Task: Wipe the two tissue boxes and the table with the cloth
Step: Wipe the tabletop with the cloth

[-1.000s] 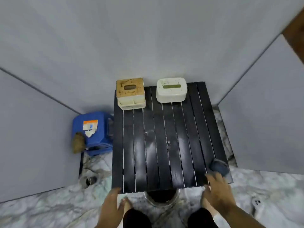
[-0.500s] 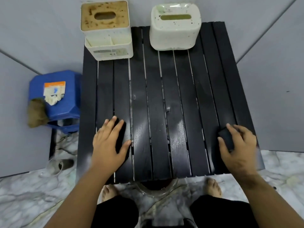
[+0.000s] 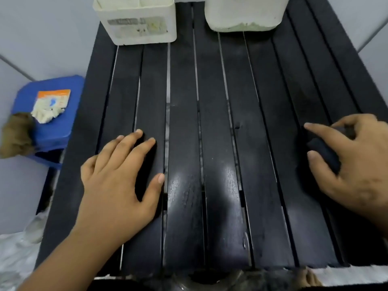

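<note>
At the far left, beside the table, a blue plastic stool [image 3: 52,122] stands on the floor with an orange-and-white packet [image 3: 51,105] lying on its top and a brown fuzzy clump [image 3: 15,135] against its left edge. Next comes the black slatted table [image 3: 210,143], which fills most of the view, its dark slats running away from the person and showing pale sheen near the middle. The left hand [image 3: 119,181] lies palm down on the left part of the table, fingers straight and slightly spread, pressing flat on the slats and gripping nothing. At the far left corner of the table sits the squarish tissue box [image 3: 138,24], cream-coloured with a worn label on its near face; its top is cut off by the frame edge. To its right, apart from it and also at the far edge, stands the rounded tissue box [image 3: 245,15], white with grime along its lower rim. At the right side of the table, the right hand [image 3: 352,164] is curled round the dark cloth [image 3: 323,152], thumb on the near side and forefinger stretched over the top, holding the bunched cloth down against the slats near the table's right edge, well away from both boxes.
</note>
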Demonstrator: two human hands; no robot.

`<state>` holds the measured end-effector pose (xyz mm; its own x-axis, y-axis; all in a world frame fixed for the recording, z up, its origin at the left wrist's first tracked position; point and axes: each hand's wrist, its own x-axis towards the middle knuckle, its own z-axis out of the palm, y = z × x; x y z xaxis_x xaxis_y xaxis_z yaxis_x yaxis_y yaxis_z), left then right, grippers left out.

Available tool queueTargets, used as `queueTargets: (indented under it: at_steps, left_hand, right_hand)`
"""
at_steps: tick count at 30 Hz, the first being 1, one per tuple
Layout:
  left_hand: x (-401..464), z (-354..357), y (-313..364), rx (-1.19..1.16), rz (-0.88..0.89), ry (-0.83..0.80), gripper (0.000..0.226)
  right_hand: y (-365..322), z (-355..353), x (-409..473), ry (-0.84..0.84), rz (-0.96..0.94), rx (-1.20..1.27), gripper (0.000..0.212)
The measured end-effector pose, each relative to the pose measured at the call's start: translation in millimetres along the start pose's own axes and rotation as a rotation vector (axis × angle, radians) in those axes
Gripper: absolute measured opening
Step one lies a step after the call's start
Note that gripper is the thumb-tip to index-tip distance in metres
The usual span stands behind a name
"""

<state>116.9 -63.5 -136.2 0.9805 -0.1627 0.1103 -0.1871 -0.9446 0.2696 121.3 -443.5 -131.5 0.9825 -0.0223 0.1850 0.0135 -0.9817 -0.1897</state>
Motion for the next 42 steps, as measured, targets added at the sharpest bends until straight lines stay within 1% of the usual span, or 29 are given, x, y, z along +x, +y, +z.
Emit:
queueTargets:
  at_steps: [5, 9, 11, 13, 15, 18, 23, 25, 28, 31, 33, 35, 38, 40, 42]
  left_hand:
    - [0.9, 0.2, 0.4, -0.021, -0.025, -0.007, 0.068]
    - [2.2, -1.9, 2.3, -0.016, -0.034, -0.025, 0.068]
    - [0.0, -3.3, 2.8, -0.013, -0.04, -0.031, 0.067]
    - [-2.6, -4.8, 2.9, -0.023, -0.043, -0.031, 0.065]
    - [-3.5, -7.2, 4.3, -0.026, -0.037, -0.035, 0.058]
    - [-5.7, -13.5, 8.9, -0.013, -0.035, -0.042, 0.054]
    - [-8.2, -17.9, 10.8, -0.008, -0.034, -0.053, 0.055]
    - [-7.4, -18.0, 10.6, -0.007, -0.028, -0.047, 0.055]
    - [-8.0, -18.6, 10.0, -0.016, -0.021, -0.049, 0.056]
    - [-7.5, -18.8, 9.8, -0.01, -0.031, -0.063, 0.056]
    - [-1.6, -19.0, 10.7, 0.014, -0.036, -0.073, 0.056]
    - [12.8, -21.5, 15.1, 0.005, -0.04, -0.057, 0.056]
    - [51.6, -30.9, 31.3, -0.085, -0.003, -0.031, 0.058]
    - [88.9, -34.6, 44.7, -0.173, 0.048, -0.034, 0.06]
    - [131.1, -36.2, 59.7, -0.287, 0.057, -0.032, 0.059]
  right_hand:
    - [4.6, 4.0, -3.4, 0.048, -0.016, 0.027, 0.059]
    - [-1.2, 3.9, -12.1, 0.038, 0.036, 0.092, 0.054]
    - [-6.5, 3.2, -21.1, 0.063, 0.045, 0.059, 0.048]
    - [-13.8, 3.3, -32.1, 0.059, 0.064, -0.004, 0.051]
    - [-18.9, 3.0, -45.3, 0.05, 0.088, -0.055, 0.056]
    - [-22.8, -1.5, -61.0, 0.06, 0.06, -0.112, 0.058]
    - [-25.3, -14.4, -78.9, -0.028, 0.056, -0.147, 0.053]
    - [-24.5, -19.7, -75.1, -0.073, 0.066, -0.106, 0.047]
    - [-29.1, -31.4, -58.9, -0.206, 0.15, -0.056, 0.037]
    - [-33.9, -40.6, -39.8, -0.264, 0.189, 0.002, 0.036]
    - [-27.5, -43.7, -19.8, -0.254, 0.181, 0.111, 0.037]
    - [-18.8, -49.4, 7.1, -0.19, 0.146, 0.278, 0.04]
    - [-8.5, -56.3, 57.1, -0.065, 0.13, 0.436, 0.042]
    - [-5.6, -59.2, 95.8, -0.045, 0.133, 0.506, 0.045]
    - [-5.2, -61.0, 134.5, -0.046, 0.114, 0.566, 0.049]
